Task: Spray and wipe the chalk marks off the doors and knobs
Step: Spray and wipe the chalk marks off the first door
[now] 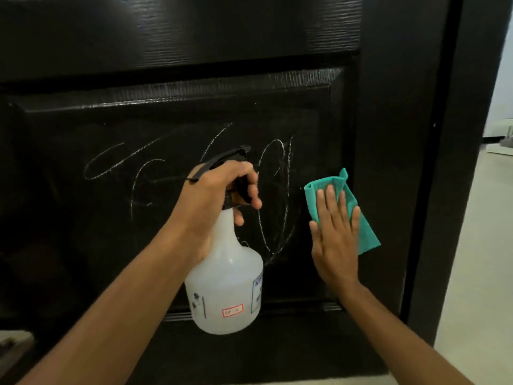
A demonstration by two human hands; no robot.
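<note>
A black panelled door (83, 232) fills the view, with looping white chalk marks (138, 173) scrawled across its lower panel. My left hand (219, 190) grips the neck and black trigger of a translucent white spray bottle (224, 284), its nozzle aimed at the door. My right hand (336, 229) presses flat, fingers straight, on a folded teal cloth (366, 232) against the right side of the panel, just right of the chalk loops. No knob is in view.
The dark door frame (433, 190) runs down the right. Beyond it lies a pale floor (477, 259) and a bright room with a small object at the far right edge.
</note>
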